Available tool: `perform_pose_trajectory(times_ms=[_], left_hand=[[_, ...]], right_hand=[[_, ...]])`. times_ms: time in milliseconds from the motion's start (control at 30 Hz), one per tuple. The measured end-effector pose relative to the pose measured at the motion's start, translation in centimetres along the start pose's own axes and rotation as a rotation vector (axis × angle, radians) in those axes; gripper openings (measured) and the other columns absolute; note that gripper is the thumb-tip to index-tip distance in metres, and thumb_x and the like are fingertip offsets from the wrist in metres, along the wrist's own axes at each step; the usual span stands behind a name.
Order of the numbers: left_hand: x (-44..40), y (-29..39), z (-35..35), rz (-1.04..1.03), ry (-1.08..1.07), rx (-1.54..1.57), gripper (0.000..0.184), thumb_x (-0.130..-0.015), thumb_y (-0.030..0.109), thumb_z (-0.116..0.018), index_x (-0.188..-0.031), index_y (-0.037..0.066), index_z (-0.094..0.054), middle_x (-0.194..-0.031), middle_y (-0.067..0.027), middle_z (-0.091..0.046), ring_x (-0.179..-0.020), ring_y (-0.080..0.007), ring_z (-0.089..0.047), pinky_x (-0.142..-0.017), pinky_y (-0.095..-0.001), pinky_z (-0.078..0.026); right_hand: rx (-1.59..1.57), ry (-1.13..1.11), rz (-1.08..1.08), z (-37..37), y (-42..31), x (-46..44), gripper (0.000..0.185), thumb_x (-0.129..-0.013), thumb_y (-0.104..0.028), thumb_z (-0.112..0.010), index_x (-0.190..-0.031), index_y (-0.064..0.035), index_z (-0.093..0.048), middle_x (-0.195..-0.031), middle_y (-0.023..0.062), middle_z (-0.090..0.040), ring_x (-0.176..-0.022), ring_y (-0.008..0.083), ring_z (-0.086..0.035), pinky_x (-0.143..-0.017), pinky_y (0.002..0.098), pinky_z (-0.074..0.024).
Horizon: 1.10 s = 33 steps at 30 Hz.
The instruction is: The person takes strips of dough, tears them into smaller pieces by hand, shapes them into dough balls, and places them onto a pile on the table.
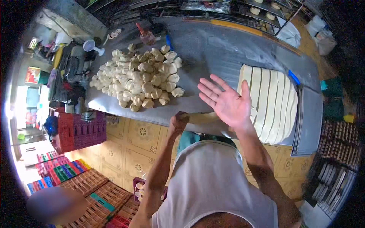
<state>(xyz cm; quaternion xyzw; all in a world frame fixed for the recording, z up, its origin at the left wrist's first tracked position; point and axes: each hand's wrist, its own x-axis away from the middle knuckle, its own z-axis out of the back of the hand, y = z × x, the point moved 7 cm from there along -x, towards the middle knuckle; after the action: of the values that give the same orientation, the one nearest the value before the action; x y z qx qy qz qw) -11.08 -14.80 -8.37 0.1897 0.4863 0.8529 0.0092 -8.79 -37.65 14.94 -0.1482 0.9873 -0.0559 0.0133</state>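
Observation:
Palm up and fingers spread, my right hand is raised beside the left edge of a flat slab of pale dough cut into long strips. It holds nothing. My left hand is closed at the table's near edge, around the left end of a pale dough strip that runs right towards the slab. A large heap of small dough pieces lies left of centre on the grey table.
Beyond the heap stand a red-handled item and a blue tool. Another blue tool lies by the slab. Stacked crates are at left, egg trays at right, and racks along the far side.

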Motion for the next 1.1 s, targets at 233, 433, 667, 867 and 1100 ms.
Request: perform_pose_trajectory(times_ms=[233,433,667,867,1100], left_hand=[[1.3,0.0,-2.3,-0.100,0.138,0.128,0.046,-0.084,0.017,-0.074,-0.126,0.007,-0.059,-0.102,-0.0168,-0.071,-0.090,-0.0212,-0.069,-0.079,-0.0341,-0.055],[2.5,1.3,-1.4,0.064,0.023,-0.017,0.048,-0.083,0.017,-0.074,-0.127,0.008,-0.057,-0.100,-0.0177,-0.072,-0.092,-0.0269,-0.069,-0.080,-0.0368,-0.055],[1.9,1.6,-0.4,0.093,0.000,0.145,0.046,-0.082,0.017,-0.075,-0.123,0.006,-0.057,-0.103,-0.0160,-0.071,-0.096,-0.0284,-0.068,-0.082,-0.0368,-0.055],[0.3,-2.6,-1.9,0.031,-0.059,0.302,0.045,-0.083,0.015,-0.074,-0.124,0.003,-0.057,-0.114,-0.0154,-0.067,-0.104,-0.0255,-0.065,-0.088,-0.0348,-0.052],[0.0,-1.8,-1.5,-0.123,-0.059,0.360,0.044,-0.084,0.014,-0.074,-0.123,0.003,-0.058,-0.111,-0.0129,-0.068,-0.103,-0.0209,-0.064,-0.088,-0.0338,-0.052]], right_hand=[[-0.028,0.025,-0.128,1.2,-2.0,1.2,0.088,-0.097,-0.067,-0.029,-0.151,0.0025,-0.026,-0.156,0.0266,-0.026,-0.146,0.0379,-0.025,-0.122,0.0484,-0.0152],[-0.053,0.063,-0.201,3.3,0.2,0.6,0.085,-0.099,-0.066,-0.023,-0.151,0.0010,-0.027,-0.157,0.0249,-0.026,-0.146,0.0367,-0.024,-0.122,0.0472,-0.0154],[-0.046,0.071,-0.117,3.2,4.0,-0.5,0.083,-0.098,-0.066,-0.023,-0.154,-0.0038,-0.025,-0.161,0.0200,-0.020,-0.149,0.0361,-0.018,-0.122,0.0503,-0.0111],[-0.057,0.093,-0.090,0.5,5.8,-1.2,0.082,-0.096,-0.069,-0.026,-0.156,-0.0142,-0.024,-0.163,0.0199,-0.013,-0.149,0.0414,-0.012,-0.121,0.0563,-0.0054],[-0.088,-0.009,-0.137,-2.1,5.6,-1.4,0.086,-0.093,-0.075,-0.030,-0.158,-0.0214,-0.015,-0.164,0.0204,-0.005,-0.148,0.0487,-0.006,-0.118,0.0617,-0.0002]])
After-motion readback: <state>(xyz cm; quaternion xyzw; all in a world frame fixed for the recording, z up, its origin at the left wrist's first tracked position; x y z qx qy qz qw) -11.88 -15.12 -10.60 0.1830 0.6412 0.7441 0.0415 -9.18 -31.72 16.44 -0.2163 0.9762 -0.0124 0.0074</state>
